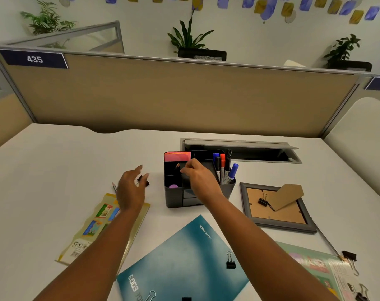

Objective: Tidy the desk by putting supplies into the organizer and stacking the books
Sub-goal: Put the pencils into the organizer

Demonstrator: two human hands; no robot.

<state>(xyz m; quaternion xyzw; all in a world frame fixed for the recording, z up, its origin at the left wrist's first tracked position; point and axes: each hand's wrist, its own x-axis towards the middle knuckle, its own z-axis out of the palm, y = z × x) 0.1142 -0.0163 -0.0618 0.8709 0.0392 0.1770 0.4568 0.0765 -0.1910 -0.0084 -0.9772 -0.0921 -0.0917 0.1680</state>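
Observation:
The dark grey organizer (pixel 178 199) stands mid-desk with markers (pixel 226 168), pink sticky notes (pixel 177 157) and a purple eraser (pixel 173 186) in it. My right hand (pixel 199 180) is over its middle compartments with fingertips pinched; whether they hold something small and dark I cannot tell. My left hand (pixel 129 189) hovers with fingers apart over a black binder clip (pixel 144 181) on the desk left of the organizer. A teal notebook (pixel 184 257) lies in front with a binder clip (pixel 230 262) on it. A yellow book (pixel 102 227) lies left, a green book (pixel 315 266) right.
A grey picture frame (pixel 278 222) lies face down on the right with a clip (pixel 262 201) on it. One pencil (pixel 114 187) lies by the yellow book, another (pixel 328 242) by a clip (pixel 349 256). An open cable tray (pixel 239 152) sits behind the organizer, against the partition.

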